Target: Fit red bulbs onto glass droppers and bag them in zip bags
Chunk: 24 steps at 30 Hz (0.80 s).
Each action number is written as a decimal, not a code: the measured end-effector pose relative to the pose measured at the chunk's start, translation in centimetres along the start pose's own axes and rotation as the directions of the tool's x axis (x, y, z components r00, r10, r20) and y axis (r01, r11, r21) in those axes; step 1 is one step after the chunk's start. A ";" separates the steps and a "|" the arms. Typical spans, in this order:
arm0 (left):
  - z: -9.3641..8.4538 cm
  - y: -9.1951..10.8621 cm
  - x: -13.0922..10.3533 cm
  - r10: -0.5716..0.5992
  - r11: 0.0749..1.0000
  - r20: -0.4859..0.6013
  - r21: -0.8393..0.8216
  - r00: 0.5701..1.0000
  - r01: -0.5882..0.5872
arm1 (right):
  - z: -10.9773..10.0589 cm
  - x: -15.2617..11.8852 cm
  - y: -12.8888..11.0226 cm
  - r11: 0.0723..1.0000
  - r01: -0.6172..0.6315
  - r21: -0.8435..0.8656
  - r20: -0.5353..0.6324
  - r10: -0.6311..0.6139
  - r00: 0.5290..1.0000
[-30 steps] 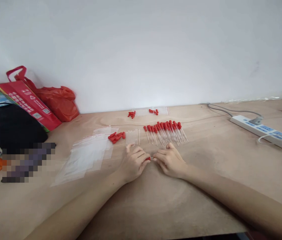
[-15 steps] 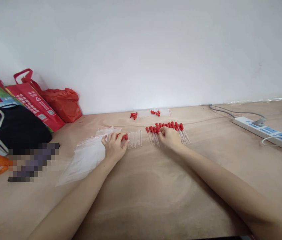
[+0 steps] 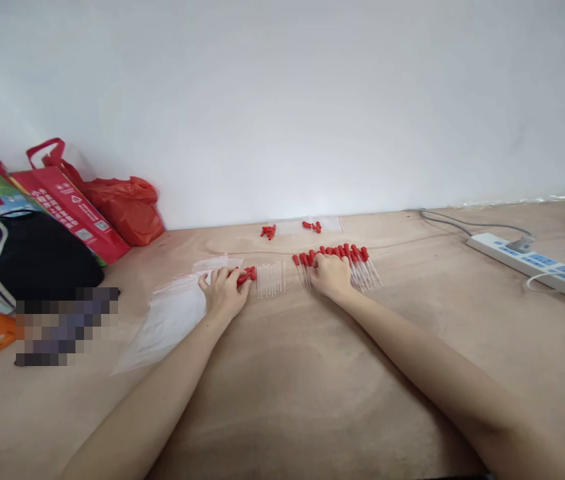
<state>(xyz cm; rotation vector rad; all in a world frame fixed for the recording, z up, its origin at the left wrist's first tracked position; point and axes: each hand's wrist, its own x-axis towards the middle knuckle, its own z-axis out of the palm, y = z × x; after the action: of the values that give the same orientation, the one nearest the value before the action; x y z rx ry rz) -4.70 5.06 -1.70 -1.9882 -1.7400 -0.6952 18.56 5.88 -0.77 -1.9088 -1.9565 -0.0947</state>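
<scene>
My left hand (image 3: 223,291) lies over a small heap of red rubber bulbs (image 3: 247,276), fingers bent but apart, with nothing visibly gripped. To its right, thin clear glass tubes (image 3: 271,279) are laid side by side in a row. Farther right is a row of glass droppers with red bulbs (image 3: 355,256), tips toward me. My right hand (image 3: 331,275) is over the left part of that row, its fingers curled closed among the droppers. The fingertips are hidden, so what they pinch cannot be made out.
Flat clear zip bags (image 3: 172,320) lie left of my left hand. Near the wall, more red bulbs (image 3: 268,231) sit by another clear bag (image 3: 332,224). Red shopping bags (image 3: 69,203) and a black drawstring bag (image 3: 47,260) stand left; a power strip (image 3: 532,262) with cables lies right.
My right hand has moved a little left along the dropper row, uncovering droppers on its right. My left hand has shifted slightly left, showing more of the red bulbs.
</scene>
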 end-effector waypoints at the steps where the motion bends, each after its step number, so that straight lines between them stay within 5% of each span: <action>1: 0.0 0.0 0.1 -0.006 1.000 0.004 0.006 1.000 0.006 | -0.1 0.0 -0.4 1.000 0.021 0.005 -0.014 -0.021 1.000; 10: -1.4 1.3 -0.5 0.063 0.996 -0.064 -0.061 0.996 -0.066 | 0.8 0.4 -5.7 1.000 0.002 0.027 0.087 -0.005 0.996; 19: -2.1 3.0 -1.5 0.208 0.959 -0.084 -0.178 0.975 -0.220 | 1.7 1.6 -7.4 0.991 -0.126 0.052 0.261 0.108 0.959; 24: -2.3 3.2 -1.8 0.228 0.952 -0.040 -0.199 0.973 -0.231 | 0.9 1.4 -7.4 0.992 -0.107 0.064 0.256 0.088 0.963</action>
<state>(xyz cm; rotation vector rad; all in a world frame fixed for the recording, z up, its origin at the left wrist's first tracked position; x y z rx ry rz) -1.97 1.82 -0.89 -2.2679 -1.4442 -0.8323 11.20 7.03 0.55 -2.0461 -1.9860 0.2614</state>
